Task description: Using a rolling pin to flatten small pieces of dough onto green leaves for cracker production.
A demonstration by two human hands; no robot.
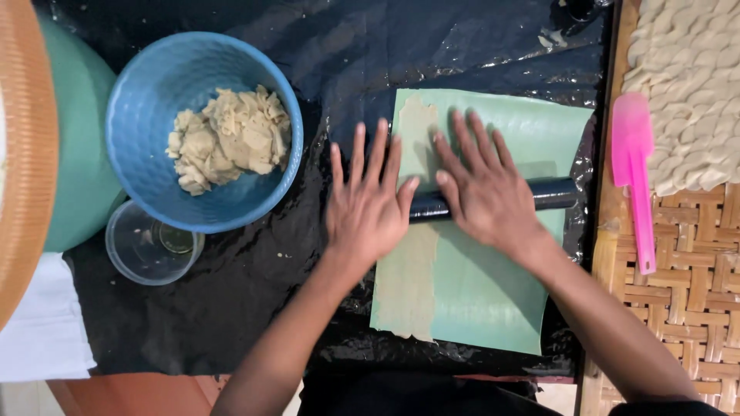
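Black plastic sheeting (254, 308) covers the counter, crinkled and shiny, seemingly laid down to keep dough off the surface beneath; a red-brown strip shows along the near edge, and a white cloth (42, 331) lies at the near left corner

Nearest me, both forearms reach in from below. On the sheeting lies a green mat (493, 300), and on its left part a thin strip of pale dough (408, 270) runs from near edge to far edge, already pressed flat. Across it sits a dark roller (551, 194), lying crosswise. The left hand (368, 208) is open, fingers spread, palm pressing flat on the roller's left end; the right hand (486, 192) is likewise open and flat, palm down on the roller's middle. Neither grips: flat palms let the roller turn freely under them, I'd judge

To the left, a small clear cup (150, 246) stands just beside a blue bowl (142, 115), which holds a heap of ragged dough pieces (227, 139) within easy reach. Left of those is a pale green round thing (73, 154) and an orange woven rim (19, 154)

On the right, a woven tray (686, 293) carries a pink spatula (636, 166), and at the far end rows of shaped dough twists (690, 85), kept off the work area
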